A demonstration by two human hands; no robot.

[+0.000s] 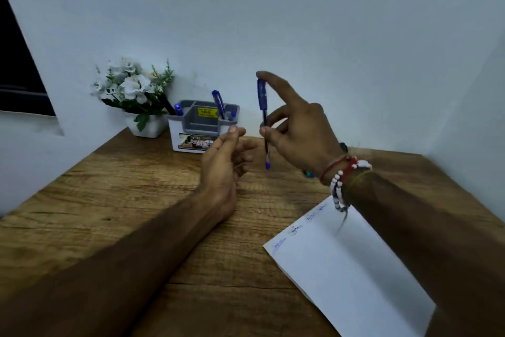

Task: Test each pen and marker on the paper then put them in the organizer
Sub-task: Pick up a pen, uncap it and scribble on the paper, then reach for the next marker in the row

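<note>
Pinching blue pen, wrist possibly hiding another

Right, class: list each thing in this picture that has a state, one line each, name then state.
pen: cap on, upright in the air, pinched by the right hand
left hand: loosely curled, holds nothing
organizer: upright, several pens standing in it
paper: flat on the table, scribbles along its far edge
flower pot: upright

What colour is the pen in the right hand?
Blue: the pen in the right hand has a blue cap and blue end. Head view.
</note>
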